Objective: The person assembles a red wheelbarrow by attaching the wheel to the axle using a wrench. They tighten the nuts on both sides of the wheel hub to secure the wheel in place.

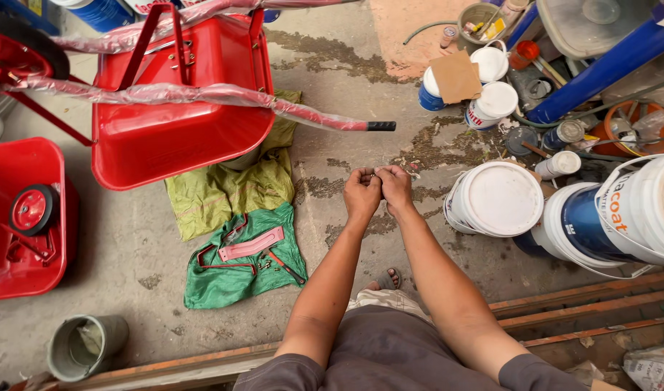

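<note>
The left hand and the right hand are meeting knuckle to knuckle out in front of the person, fingers curled inward and pinching a tiny dark metal piece between the fingertips of both. The piece is sitting right at the seam where the two hands are touching, at their far edge; it is too small to tell which way its long axis is running. Both forearms are stretching forward over a rough, stained concrete floor. Just left of the hands, a crumpled green sack is lying flat, carrying red flat metal brackets. Beyond it, a yellow-green cloth is spreading under a glossy red wheelbarrow tray, whose plastic-wrapped handle with a black grip is pointing right, towards the space above the hands. To the right, white round-lidded paint buckets are standing close together.
</note>
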